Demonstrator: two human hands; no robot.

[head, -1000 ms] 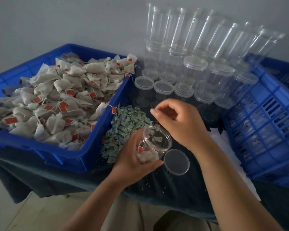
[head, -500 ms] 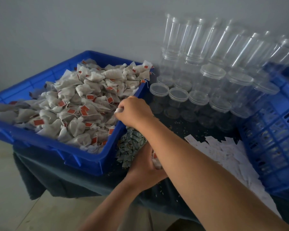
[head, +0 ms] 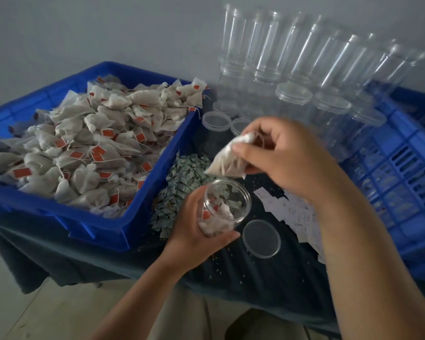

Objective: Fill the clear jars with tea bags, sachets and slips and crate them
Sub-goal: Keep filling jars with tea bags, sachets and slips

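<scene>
Head camera looks down on a table draped in dark cloth [head: 255,278]. The left hand [head: 194,231] is curled round an open clear jar [head: 227,202], its fingers covering the lower wall, so how full the jar is cannot be judged; a few tea bags and a red tag show through the mouth. The right hand [head: 287,158] pinches a tea bag [head: 227,160] between thumb and fingers just above the jar's mouth (whether it is one bag or two pressed together cannot be told). The jar's lid [head: 261,238] lies flat on the cloth just beside the jar.

The right forearm hides part of the white slips [head: 295,212], and the left hand covers the near edge of the green-and-white sachets [head: 182,177]. The blue tray [head: 123,231], heaped with tea bags [head: 84,148], is cut off at the left edge of the view. The blue crate [head: 402,187] runs out of view on the right. The stacked empty jars [head: 292,69] at the back are smeared by blur, and their count cannot be made out.

The tea bags carry red tags with no legible print. The slips bear faint marks too small to read, and the sachets' pattern shows no readable words.
</scene>
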